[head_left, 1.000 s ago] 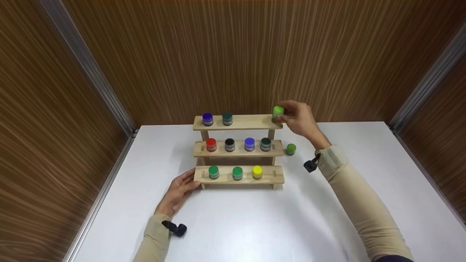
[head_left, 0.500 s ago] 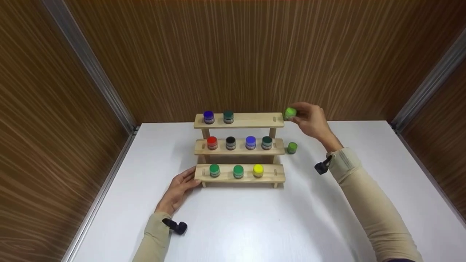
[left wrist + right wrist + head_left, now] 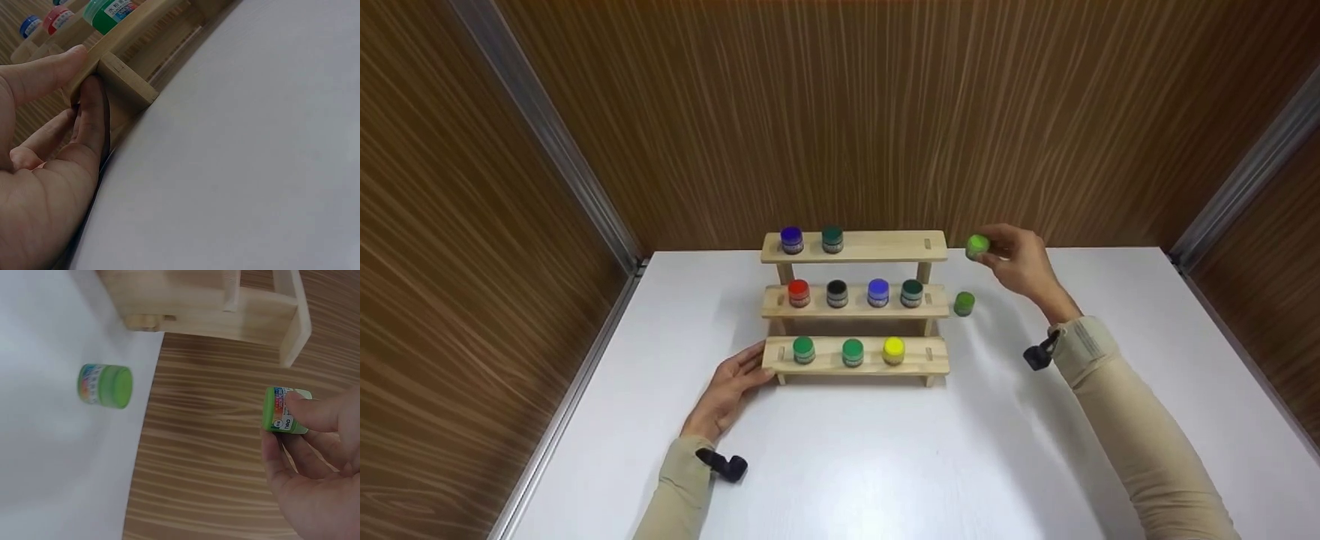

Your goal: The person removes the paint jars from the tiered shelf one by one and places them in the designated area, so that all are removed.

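A three-tier wooden rack holds small paint jars on each shelf. My left hand grips the left end of its lowest shelf; the left wrist view shows the thumb on top of the wood and fingers beneath. To the right of the top shelf, my right hand pinches a light green jar, apart from the rack. In the right wrist view that jar lies between thumb and fingers. Another green jar stands on the table beside the middle shelf's right end.
Blue and dark green jars stand on the top shelf's left. Several jars line the middle shelf, including a red one. Two green jars and a yellow one stand on the lowest. A wood-grain panel rises behind.
My right hand has moved the light green jar off the top shelf's right end, to the right and slightly down. My left hand keeps its grip on the lowest shelf.
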The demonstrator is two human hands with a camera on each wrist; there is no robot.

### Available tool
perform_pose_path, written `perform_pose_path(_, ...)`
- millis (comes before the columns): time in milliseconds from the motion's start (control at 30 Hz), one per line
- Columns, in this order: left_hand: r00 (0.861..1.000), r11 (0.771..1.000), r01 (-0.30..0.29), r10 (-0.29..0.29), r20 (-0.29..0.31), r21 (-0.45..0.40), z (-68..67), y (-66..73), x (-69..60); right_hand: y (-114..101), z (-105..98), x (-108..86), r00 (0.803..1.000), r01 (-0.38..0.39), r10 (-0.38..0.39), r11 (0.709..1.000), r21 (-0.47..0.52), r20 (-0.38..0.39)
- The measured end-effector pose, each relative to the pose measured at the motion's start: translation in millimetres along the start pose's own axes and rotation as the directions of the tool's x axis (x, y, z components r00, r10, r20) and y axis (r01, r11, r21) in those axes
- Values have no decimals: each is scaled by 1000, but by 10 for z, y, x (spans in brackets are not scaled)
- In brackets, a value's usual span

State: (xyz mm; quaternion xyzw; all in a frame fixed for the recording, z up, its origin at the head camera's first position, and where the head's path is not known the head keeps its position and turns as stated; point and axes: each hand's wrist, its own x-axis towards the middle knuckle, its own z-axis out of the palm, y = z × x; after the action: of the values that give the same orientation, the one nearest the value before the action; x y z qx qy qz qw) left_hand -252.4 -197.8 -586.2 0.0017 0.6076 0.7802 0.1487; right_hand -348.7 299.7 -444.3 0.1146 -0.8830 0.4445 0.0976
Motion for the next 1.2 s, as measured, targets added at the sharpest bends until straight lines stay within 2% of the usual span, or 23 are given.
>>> perform_pose_path(367,1000,1000,-2,1,17,6,9,29,-5,337,19,-118,999,-39,39,998,-42,6)
perform_pose_path(1033,1000,1000,-6,6,12,0,29,12,2,727,140,-251,988,-137,140,990,-38,71)
perform_pose_path(1200,1000,1000,-6,6,17,-10,6,0,-9,790,198,-287,977,-191,193,981,-27,94)
